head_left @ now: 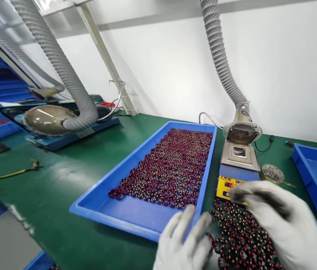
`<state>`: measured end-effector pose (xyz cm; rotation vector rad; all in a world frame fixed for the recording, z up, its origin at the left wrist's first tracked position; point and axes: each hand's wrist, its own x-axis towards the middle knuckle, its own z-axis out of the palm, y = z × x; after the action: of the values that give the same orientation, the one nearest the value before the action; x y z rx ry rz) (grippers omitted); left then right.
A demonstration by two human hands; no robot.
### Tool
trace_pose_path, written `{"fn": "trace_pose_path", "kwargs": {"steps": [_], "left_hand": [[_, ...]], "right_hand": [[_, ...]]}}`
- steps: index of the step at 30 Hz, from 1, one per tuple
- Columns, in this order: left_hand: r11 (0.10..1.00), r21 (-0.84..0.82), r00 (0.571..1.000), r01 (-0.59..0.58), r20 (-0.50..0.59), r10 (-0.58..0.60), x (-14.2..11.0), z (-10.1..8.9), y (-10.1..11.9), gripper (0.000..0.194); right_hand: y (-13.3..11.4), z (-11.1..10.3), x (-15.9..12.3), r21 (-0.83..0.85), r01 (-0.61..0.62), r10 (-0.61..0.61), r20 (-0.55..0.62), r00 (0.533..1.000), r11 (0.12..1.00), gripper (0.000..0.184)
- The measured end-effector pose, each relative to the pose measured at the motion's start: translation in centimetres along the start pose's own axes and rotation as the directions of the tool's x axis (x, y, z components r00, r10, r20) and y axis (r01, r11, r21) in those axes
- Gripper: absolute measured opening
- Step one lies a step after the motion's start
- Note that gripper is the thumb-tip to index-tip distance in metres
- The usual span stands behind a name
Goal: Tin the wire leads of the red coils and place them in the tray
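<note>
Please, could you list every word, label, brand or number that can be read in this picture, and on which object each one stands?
"CM 5", with unclear characters after it: yellow front panel of the small machine.
Stylised logo, perhaps "TMW": same panel, too blurred to be sure.
Red digits: the display on that panel, too blurred to read.
I can read no other text.

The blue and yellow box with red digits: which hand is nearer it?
Right. The white-gloved right hand overlaps the box at lower right in view; the white-gloved left hand is farther off, by the long blue tray's near corner.
</note>
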<state>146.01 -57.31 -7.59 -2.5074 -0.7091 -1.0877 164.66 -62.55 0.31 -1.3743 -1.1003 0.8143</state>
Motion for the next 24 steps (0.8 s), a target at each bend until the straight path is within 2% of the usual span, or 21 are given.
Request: {"fn": "trace_pose_path", "kwargs": {"steps": [1, 2, 3, 5, 6, 8, 10, 11, 12, 14, 16, 19, 22, 24], "left_hand": [[0.996, 0.039, 0.997, -0.076, -0.002, 0.076, 1.6, -1.1, -0.7, 0.013], [0.994, 0.076, 0.996, -0.078, -0.032, 0.081, 3.2, -2.0, -1.3, 0.013], [0.993, 0.100, 0.993, -0.061, -0.096, 0.071, 4.8, -2.6, -1.7, 0.014], [0.993, 0.113, 0.973, -0.046, -0.219, 0.070, 7.5, -3.2, -1.8, 0.017], [0.993, 0.104, 0.964, -0.047, -0.257, 0.072, 8.6, -3.2, -1.7, 0.016], [0.994, 0.075, 0.955, -0.077, -0.282, 0.096, 10.0, -2.8, -1.1, 0.015], [0.995, 0.009, 0.954, -0.098, -0.285, 0.096, 10.7, -2.3, -0.8, 0.014], [0.996, -0.052, 0.959, -0.075, -0.276, 0.057, 10.8, -2.2, -0.7, 0.014], [0.992, -0.122, 0.969, -0.023, -0.248, -0.008, 10.8, -2.1, -0.8, 0.020], [0.960, -0.257, 0.980, 0.110, -0.130, -0.148, 10.6, -1.9, -1.3, 0.046], [0.910, -0.371, 0.980, 0.183, -0.001, -0.198, 10.2, -1.6, -1.8, 0.056], [0.816, -0.538, 0.976, 0.212, 0.069, -0.208, 9.8, -1.2, -2.2, 0.043], [0.755, -0.615, 0.966, 0.227, 0.042, -0.256, 9.7, -1.0, -2.1, 0.035], [0.763, -0.624, 0.978, 0.170, 0.012, -0.208, 9.7, -1.1, -2.1, 0.035]], "right_hand": [[-0.5, 0.8, 0.6, -0.064, 0.076, -0.078, -0.035, 0.996, 0.995, 0.023], [-0.8, 1.5, 1.1, -0.067, 0.099, -0.101, -0.017, 0.995, 0.993, 0.022], [-1.0, 2.1, 1.5, -0.008, 0.094, -0.094, 0.024, 0.995, 0.995, 0.023], [-0.7, 3.0, 2.2, 0.238, 0.020, -0.048, 0.113, 0.992, 0.971, 0.027], [-0.3, 3.3, 2.4, 0.377, -0.017, -0.034, 0.128, 0.991, 0.926, 0.029], [0.3, 3.6, 2.7, 0.591, -0.012, -0.029, 0.060, 0.998, 0.806, 0.029], [0.9, 3.6, 2.8, 0.704, 0.044, -0.037, -0.026, 0.999, 0.708, 0.027], [1.1, 3.6, 2.9, 0.734, 0.065, -0.042, -0.050, 0.998, 0.677, 0.026], [1.3, 3.5, 2.9, 0.748, 0.079, -0.052, -0.059, 0.997, 0.659, 0.026], [1.7, 3.4, 3.1, 0.749, 0.101, -0.091, -0.055, 0.994, 0.655, 0.025], [2.2, 3.4, 3.3, 0.730, 0.123, -0.131, -0.045, 0.990, 0.673, 0.024], [2.7, 3.4, 3.4, 0.707, 0.142, -0.171, -0.030, 0.985, 0.693, 0.023], [2.5, 3.0, 3.3, 0.646, 0.152, -0.226, 0.034, 0.973, 0.748, 0.024], [2.1, 2.8, 3.1, 0.562, 0.189, -0.275, 0.071, 0.959, 0.805, 0.025]]}}
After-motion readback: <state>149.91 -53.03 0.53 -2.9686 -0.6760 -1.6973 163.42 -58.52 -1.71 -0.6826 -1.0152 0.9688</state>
